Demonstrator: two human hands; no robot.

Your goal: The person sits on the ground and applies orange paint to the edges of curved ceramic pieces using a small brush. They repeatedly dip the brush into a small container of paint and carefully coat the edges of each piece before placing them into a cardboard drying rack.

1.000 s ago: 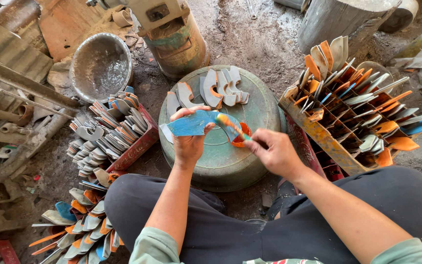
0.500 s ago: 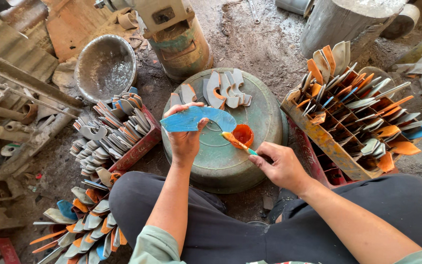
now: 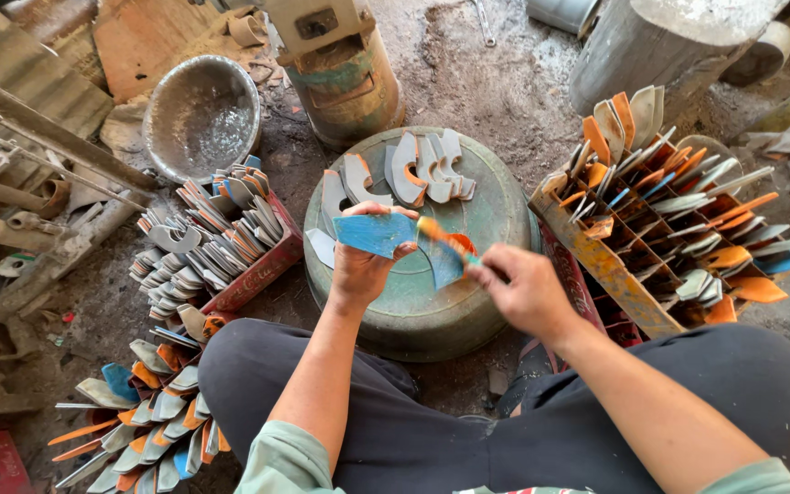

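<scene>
Both hands work above the upturned green basin point(image 3: 413, 302): my left hand point(image 3: 363, 265) grips a blue curved blade point(image 3: 378, 232), my right hand point(image 3: 528, 293) holds a paint-tipped brush point(image 3: 445, 240) against it. Unpainted blades point(image 3: 413, 174) lie at 12 o'clock on the basin, a crate of painted blades point(image 3: 678, 229) at 3 o'clock.

Sleeves: I see short, pale green sleeves ending above the elbows, one at each lower corner of my head view.
Forearms: both bare, no watch, no bands.
Left hand point(image 3: 363, 265): bare, no glove, no ring that I can make out.
Right hand point(image 3: 525, 291): bare as well, ungloved.
Trousers: dark grey, loose cloth, creased over both knees.
Shirt hem: a thin strip of red and pale pattern at the bottom edge.
</scene>
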